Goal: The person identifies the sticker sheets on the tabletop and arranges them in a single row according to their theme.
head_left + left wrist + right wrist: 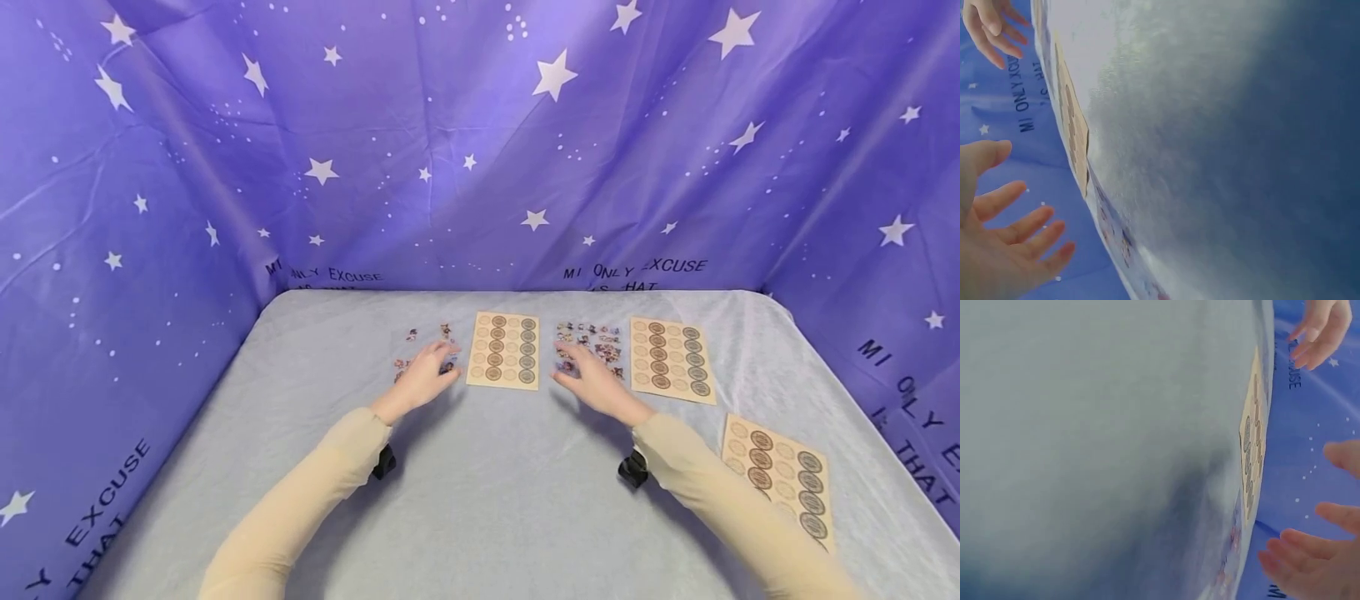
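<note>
My left hand (pixel 424 377) hovers over a clear sheet of small colourful stickers (pixel 412 335), fingers spread and holding nothing. To its right lies a tan sheet (pixel 502 351) printed with columns of round seals. My right hand (pixel 594 382) is above a second clear sticker sheet (pixel 606 333), which carries more small figures; its fingers are also spread, with nothing between them. Both hands cover part of the sheets beneath. In the left wrist view, the left hand's fingers (pixel 1019 228) are apart above the table. The right wrist view shows the right hand (pixel 1316 550) likewise.
Right of the second sticker sheet lies another tan seal sheet (pixel 671 360). A third tan seal sheet (pixel 780 471) lies nearer the front right, partly behind the right sleeve (pixel 720 500). The pale cloth-covered table (pixel 495 500) is bordered by a purple star-patterned curtain (pixel 450 125).
</note>
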The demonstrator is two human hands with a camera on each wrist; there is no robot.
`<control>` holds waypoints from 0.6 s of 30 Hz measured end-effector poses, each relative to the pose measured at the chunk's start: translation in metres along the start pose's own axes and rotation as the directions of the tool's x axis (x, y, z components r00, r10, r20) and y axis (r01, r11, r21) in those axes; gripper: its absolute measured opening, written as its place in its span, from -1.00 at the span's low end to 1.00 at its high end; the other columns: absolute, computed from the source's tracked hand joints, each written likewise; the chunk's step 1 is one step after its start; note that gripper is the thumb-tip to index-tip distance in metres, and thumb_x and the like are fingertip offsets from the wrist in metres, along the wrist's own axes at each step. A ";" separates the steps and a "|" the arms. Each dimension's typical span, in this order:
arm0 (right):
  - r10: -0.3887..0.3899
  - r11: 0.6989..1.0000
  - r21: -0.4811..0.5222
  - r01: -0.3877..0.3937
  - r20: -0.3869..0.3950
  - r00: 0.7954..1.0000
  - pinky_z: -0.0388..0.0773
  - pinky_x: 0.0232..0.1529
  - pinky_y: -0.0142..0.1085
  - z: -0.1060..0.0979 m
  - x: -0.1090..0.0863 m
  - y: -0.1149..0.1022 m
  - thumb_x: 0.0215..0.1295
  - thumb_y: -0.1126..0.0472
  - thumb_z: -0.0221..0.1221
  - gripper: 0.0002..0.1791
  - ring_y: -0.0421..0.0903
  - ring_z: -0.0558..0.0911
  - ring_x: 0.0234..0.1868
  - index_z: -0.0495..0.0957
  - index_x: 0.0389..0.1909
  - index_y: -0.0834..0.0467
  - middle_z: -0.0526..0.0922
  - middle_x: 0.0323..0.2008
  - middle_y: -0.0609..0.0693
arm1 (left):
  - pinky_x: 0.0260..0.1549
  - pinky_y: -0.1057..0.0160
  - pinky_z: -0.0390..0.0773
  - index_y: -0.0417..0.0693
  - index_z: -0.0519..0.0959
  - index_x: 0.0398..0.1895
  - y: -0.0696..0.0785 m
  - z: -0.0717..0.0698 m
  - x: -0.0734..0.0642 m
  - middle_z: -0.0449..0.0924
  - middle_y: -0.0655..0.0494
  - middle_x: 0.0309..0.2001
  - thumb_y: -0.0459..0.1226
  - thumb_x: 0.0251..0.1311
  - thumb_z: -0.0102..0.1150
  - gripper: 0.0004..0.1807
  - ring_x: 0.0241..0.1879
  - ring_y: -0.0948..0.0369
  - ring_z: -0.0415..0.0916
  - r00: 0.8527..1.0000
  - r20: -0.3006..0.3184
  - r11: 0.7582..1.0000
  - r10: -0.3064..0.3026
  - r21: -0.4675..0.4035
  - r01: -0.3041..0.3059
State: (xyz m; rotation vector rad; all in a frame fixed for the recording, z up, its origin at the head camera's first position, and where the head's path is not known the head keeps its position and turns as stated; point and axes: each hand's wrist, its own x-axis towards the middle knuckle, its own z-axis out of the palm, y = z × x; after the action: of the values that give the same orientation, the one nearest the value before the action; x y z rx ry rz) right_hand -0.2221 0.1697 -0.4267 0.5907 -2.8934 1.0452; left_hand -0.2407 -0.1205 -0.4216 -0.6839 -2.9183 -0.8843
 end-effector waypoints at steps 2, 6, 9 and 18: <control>0.034 0.996 0.087 -0.033 -0.005 0.999 0.17 0.17 0.06 0.001 0.006 0.001 0.22 0.15 0.06 -0.39 0.21 0.27 0.16 0.14 0.23 0.33 0.23 0.19 0.30 | 0.08 -0.02 0.29 -0.24 0.39 0.09 0.001 0.001 0.006 0.35 -0.18 0.09 -0.26 0.13 0.06 -0.56 0.10 -0.05 0.28 1.000 0.000 0.999 -0.029 -0.042 0.029; 0.077 0.980 0.186 -0.074 -0.011 0.997 0.34 0.06 0.01 0.004 0.017 0.003 0.22 0.22 0.04 -0.44 0.22 0.40 0.04 0.18 0.20 0.38 0.32 0.11 0.34 | 0.03 0.02 0.35 -0.24 0.40 0.08 0.001 0.004 0.016 0.38 -0.16 0.08 -0.29 0.15 0.04 -0.60 0.06 -0.03 0.33 0.997 0.002 0.991 -0.073 -0.110 0.072; 0.104 0.971 0.220 -0.099 -0.009 0.995 0.39 0.02 -0.01 0.006 0.025 0.003 0.22 0.23 0.04 -0.46 0.22 0.43 0.00 0.20 0.18 0.39 0.36 0.06 0.37 | 0.00 0.08 0.39 -0.27 0.40 0.07 -0.001 0.007 0.022 0.40 -0.16 0.06 -0.32 0.15 0.03 -0.61 0.01 -0.02 0.39 0.996 -0.009 0.986 -0.084 -0.148 0.082; 0.242 0.896 0.376 -0.237 0.037 0.970 0.53 -0.14 -0.17 0.014 0.044 -0.002 0.20 0.28 0.02 -0.46 0.17 0.45 -0.04 0.19 0.19 0.38 0.39 0.01 0.35 | -0.02 0.13 0.42 -0.23 0.43 0.06 0.000 0.015 0.042 0.45 -0.14 0.01 -0.36 0.14 0.03 -0.62 -0.03 0.03 0.43 0.982 -0.024 0.957 -0.186 -0.232 0.175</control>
State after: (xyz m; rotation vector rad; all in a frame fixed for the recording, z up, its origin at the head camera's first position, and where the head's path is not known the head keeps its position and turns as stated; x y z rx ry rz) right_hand -0.2607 0.1451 -0.4304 0.2269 -2.8193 1.6564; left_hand -0.2769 -0.0961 -0.4282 -0.4006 -2.9009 -1.2519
